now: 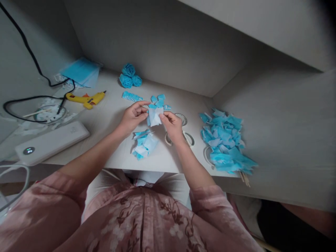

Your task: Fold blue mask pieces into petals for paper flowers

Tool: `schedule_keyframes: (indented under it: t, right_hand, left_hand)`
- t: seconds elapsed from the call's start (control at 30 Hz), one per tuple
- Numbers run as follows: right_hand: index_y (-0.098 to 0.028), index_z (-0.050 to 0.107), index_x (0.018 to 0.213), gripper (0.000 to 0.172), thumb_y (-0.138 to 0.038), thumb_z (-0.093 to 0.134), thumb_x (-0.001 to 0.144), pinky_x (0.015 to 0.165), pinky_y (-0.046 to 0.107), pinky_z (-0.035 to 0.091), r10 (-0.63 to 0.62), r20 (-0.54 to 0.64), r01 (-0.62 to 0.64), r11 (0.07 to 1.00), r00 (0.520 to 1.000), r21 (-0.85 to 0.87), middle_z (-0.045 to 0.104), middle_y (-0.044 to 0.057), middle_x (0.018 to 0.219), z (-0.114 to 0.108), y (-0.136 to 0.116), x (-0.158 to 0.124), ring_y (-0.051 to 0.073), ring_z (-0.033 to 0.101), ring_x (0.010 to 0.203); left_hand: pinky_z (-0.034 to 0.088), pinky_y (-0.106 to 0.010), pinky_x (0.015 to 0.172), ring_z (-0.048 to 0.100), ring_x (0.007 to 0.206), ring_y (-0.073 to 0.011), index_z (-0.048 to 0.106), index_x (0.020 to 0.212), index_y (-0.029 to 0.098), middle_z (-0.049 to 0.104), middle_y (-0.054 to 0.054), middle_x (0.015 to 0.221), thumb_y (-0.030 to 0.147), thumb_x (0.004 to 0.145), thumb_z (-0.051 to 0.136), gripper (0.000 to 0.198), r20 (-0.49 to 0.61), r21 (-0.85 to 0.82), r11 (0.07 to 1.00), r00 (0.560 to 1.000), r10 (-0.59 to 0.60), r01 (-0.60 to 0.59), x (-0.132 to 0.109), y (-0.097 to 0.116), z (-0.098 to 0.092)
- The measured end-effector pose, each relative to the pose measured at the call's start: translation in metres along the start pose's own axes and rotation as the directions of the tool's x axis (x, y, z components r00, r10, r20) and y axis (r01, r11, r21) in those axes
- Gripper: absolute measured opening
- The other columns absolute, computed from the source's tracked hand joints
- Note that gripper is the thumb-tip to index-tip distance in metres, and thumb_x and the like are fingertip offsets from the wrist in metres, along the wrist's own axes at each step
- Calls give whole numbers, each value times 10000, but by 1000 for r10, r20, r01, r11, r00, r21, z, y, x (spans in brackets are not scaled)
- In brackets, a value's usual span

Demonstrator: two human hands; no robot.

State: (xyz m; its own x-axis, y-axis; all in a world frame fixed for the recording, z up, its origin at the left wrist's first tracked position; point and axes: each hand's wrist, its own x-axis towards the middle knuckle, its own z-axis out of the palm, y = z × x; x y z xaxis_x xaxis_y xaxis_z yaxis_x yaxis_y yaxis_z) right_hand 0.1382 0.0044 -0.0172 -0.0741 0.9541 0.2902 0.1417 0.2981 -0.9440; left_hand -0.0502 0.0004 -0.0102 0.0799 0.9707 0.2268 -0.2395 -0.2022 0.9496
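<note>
Both hands meet over the middle of the white table. My left hand and my right hand each pinch a side of a small pale blue and white fabric piece held just above the surface. Small blue squares lie right behind it. A loose heap of blue and white scraps sits under my wrists near the front edge. Three finished blue fabric roses rest at the back by the wall.
A yellow glue gun with a black cord lies at left, near a white power bank and blue face masks. A big pile of blue cut pieces and wooden sticks sit at right. Scissors lie beside my right hand.
</note>
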Motion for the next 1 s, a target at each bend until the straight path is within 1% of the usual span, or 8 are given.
schedule_keyframes:
  t: [0.13, 0.23, 0.4, 0.5, 0.6, 0.73, 0.87, 1.0]
  right_hand:
    - [-199, 699, 815, 358, -557, 713, 804, 675, 252, 439, -10, 5, 10, 999, 1000, 43, 595, -24, 717, -1, 2, 0, 110, 499, 685]
    - [-207, 682, 805, 380, -587, 699, 807, 693, 261, 450, -6, 26, 5, 999, 1000, 37, 594, -22, 719, -1, 3, 0, 118, 507, 695]
    - [-210, 656, 777, 369, -574, 712, 789, 676, 257, 428, -4, 6, 3, 998, 1000, 59, 566, -29, 708, 0, 2, 1, 113, 483, 685]
    - [-208, 656, 794, 339, -543, 703, 799, 675, 257, 417, 0, -7, 0, 999, 1000, 43, 556, -31, 714, 0, 1, 0, 109, 476, 682]
    - [-207, 662, 813, 339, -543, 699, 801, 687, 261, 427, 16, -13, -16, 1000, 1000, 26, 566, -29, 721, 0, 0, 0, 112, 484, 691]
    - [-203, 681, 800, 344, -544, 719, 794, 689, 259, 439, 8, -20, -7, 999, 1000, 34, 582, -29, 710, -1, 0, -1, 114, 491, 694]
    - [-203, 709, 816, 332, -535, 711, 816, 688, 260, 451, -34, 1, 33, 999, 999, 7, 604, -23, 715, -1, -1, -1, 117, 507, 690]
    - [-212, 733, 810, 337, -547, 699, 823, 694, 266, 458, -50, 14, 51, 997, 999, -62, 634, -20, 714, -2, -4, -2, 122, 518, 683]
  left_hand:
    - [463, -265, 660, 578, 637, -116, 646, 1171, 170, 606, 44, 693, 273, 731, 750, 465, 6, 4, 1000, 1000, -1, 1, 1, 0, -1]
    - [458, -261, 662, 576, 638, -112, 625, 1181, 184, 631, 40, 721, 267, 746, 727, 454, -10, 12, 1000, 1000, -7, 8, 1, -2, -1]
    - [410, -250, 646, 529, 637, -106, 581, 995, 218, 587, 51, 697, 216, 730, 713, 296, -163, 247, 966, 980, 114, -72, 0, -2, 3]
    - [401, -254, 632, 508, 638, -112, 574, 842, 221, 568, 36, 679, 280, 767, 706, 164, -208, 364, 925, 959, 194, -108, -5, 2, 5]
    - [392, -261, 610, 492, 636, -122, 620, 749, 209, 582, 13, 669, 365, 791, 683, 173, -156, 389, 914, 969, 191, -118, -8, 5, 6]
    - [351, -256, 563, 446, 592, -118, 672, 701, 192, 555, 13, 608, 403, 750, 683, 217, -20, 353, 933, 996, 83, -71, -8, 0, 6]
    - [339, -243, 556, 450, 595, -118, 694, 709, 187, 573, 14, 616, 426, 714, 735, 243, 64, 359, 933, 998, 12, -34, -8, -1, 7]
    - [354, -257, 582, 466, 594, -124, 651, 664, 187, 572, 4, 602, 506, 804, 676, 350, 98, 360, 932, 995, -2, -34, -10, 4, 7]
